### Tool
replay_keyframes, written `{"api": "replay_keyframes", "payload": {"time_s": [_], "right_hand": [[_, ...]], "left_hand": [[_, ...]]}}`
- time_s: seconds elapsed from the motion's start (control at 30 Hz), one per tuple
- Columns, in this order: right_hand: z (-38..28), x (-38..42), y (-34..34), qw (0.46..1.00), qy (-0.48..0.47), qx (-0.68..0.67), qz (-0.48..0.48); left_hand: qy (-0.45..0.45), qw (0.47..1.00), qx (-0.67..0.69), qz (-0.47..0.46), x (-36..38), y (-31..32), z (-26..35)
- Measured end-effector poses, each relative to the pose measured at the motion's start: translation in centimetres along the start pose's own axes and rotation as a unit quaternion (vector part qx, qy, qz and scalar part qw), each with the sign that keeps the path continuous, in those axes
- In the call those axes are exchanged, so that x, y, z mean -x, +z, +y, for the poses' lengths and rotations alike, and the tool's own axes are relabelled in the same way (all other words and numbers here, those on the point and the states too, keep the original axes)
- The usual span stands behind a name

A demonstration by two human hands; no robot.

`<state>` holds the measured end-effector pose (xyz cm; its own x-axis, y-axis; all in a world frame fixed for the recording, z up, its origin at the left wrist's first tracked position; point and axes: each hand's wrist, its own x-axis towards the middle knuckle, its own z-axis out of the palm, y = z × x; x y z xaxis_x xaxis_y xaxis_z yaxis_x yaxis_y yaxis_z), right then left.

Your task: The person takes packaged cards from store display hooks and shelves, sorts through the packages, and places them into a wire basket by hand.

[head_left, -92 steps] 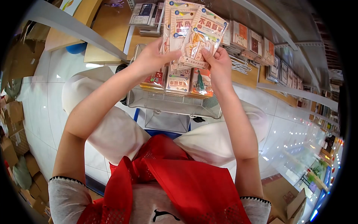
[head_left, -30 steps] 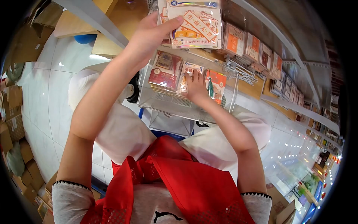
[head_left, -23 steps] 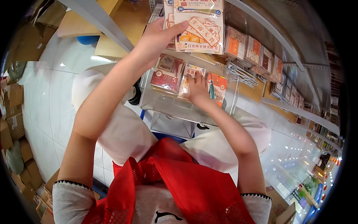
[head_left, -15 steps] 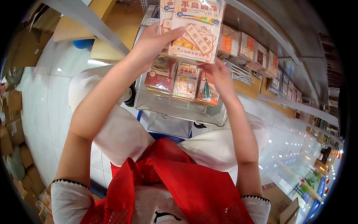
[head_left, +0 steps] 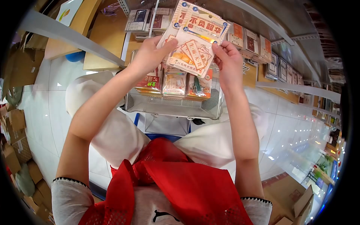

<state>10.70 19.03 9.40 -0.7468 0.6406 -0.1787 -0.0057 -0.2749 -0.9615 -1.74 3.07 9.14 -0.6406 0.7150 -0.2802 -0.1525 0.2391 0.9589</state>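
Two overlapping flat packets with orange and blue print are held up over a wire basket. My left hand (head_left: 152, 54) pinches them at their left side, its thumb on the front. The front packet (head_left: 198, 41) has its right edge between the thumb and fingers of my right hand (head_left: 228, 63). Part of the rear packet (head_left: 178, 17) shows at the left. Below, the wire basket (head_left: 168, 107) holds stacks of packets side by side: a red stack (head_left: 150, 80), a pale orange stack (head_left: 174, 83) and a stack with a green tassel (head_left: 200, 88).
Shelves with rows of packets (head_left: 252, 41) run along the right. More packets (head_left: 137, 19) lie on a shelf behind the basket. A wooden shelf (head_left: 103, 37) and a metal post (head_left: 75, 32) stand at the left. Cardboard boxes (head_left: 22, 150) line the far left; an open box (head_left: 285, 198) is lower right.
My right hand has risen from beneath the packets to their right edge. The packets have fanned apart and tilted. The basket appears slightly further left and higher in view.
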Motion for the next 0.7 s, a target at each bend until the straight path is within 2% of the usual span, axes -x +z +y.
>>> {"api": "replay_keyframes", "payload": {"time_s": [0.1,0.2,0.27,0.3,0.4,0.5,0.6,0.67,0.7], "right_hand": [[-0.4,-0.8,-1.3,0.997,0.001,-0.059,0.057],[-1.5,-1.5,-2.5,0.976,-0.009,-0.19,0.111],[-1.5,-2.3,-3.8,0.955,-0.014,-0.264,0.131],[-1.4,-2.4,-4.0,0.958,-0.002,-0.258,0.124],[-1.1,-2.1,-2.8,0.965,0.041,-0.239,0.101],[0.9,-1.2,-1.2,0.972,0.092,-0.21,0.057],[1.6,0.5,1.0,0.976,0.128,-0.175,-0.009],[1.2,1.2,1.9,0.973,0.148,-0.169,-0.045],[0.6,1.0,1.8,0.975,0.116,-0.186,-0.039]], "left_hand": [[-0.027,0.998,0.056,-0.005,-0.4,0.1,0.2],[-0.081,0.972,0.215,-0.049,-1.2,-1.2,-0.1],[-0.077,0.939,0.335,-0.002,-0.9,-0.6,0.9],[-0.074,0.916,0.393,0.022,-0.8,-0.4,1.3],[-0.051,0.908,0.416,0.026,-1.5,-1.3,0.4],[-0.049,0.898,0.436,-0.023,-1.5,-0.9,0.1],[-0.071,0.912,0.398,-0.061,-1.0,-0.4,-0.1],[-0.081,0.944,0.318,-0.027,-0.4,-0.6,0.6],[-0.086,0.957,0.278,-0.01,-0.2,-0.6,0.8]]}}
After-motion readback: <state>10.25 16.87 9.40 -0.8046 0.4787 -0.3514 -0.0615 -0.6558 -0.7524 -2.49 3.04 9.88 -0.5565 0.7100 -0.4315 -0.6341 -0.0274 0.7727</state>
